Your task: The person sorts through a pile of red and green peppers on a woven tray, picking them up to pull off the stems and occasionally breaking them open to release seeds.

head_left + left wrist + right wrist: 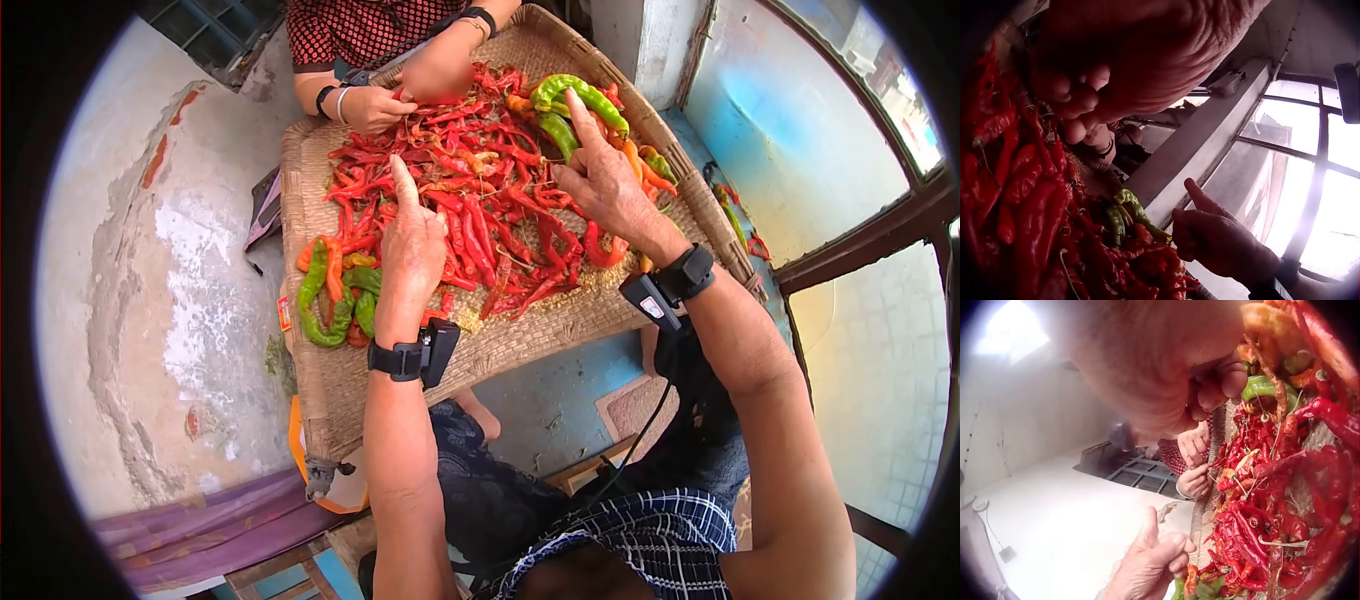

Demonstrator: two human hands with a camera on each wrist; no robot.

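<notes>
My left hand (412, 250) is over the left part of a heap of red chili peppers (478, 240), index finger pointing away from me and the other fingers curled in. My right hand (612, 185) makes the same pointing shape at the right, its fingertip overlapping a long green pepper (602, 108) in the head view. Neither hand holds anything. Green and orange peppers, among them a curved green pepper (316, 300), lie left of my left wrist. The heap covers much of a woven tray (530, 338). Both wrist views show the curled fingers above the peppers.
Across the tray sits another person in a patterned red-and-black top (362, 35), hands (372, 108) at the heap's far edge. A peeling wall (180, 260) runs along the left; framed window panes (800, 110) stand at the right. More peppers (735, 212) lie beyond the tray's right rim.
</notes>
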